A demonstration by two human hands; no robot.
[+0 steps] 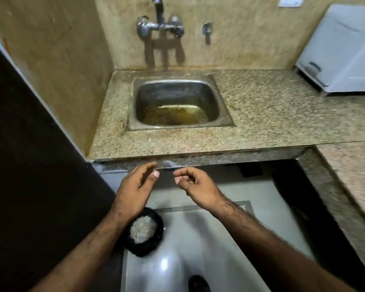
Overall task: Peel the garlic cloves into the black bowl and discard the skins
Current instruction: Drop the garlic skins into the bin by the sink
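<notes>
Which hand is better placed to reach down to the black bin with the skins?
Probably the left hand: its wrist is directly above the black bin. The right hand is further to the right. Both hands appear to hold nothing.

Both forearms reach forward; left hand (pixel 135 186) with loosely extended fingers, right hand (pixel 195 186) with loosely curled fingers, both empty, fingertips nearly meeting.

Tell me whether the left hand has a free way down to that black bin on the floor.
Probably yes. The left hand hangs open above and just beyond the black bin, holding nothing, and only its own forearm crosses the bin's rim. The right hand is off to the side.
</notes>
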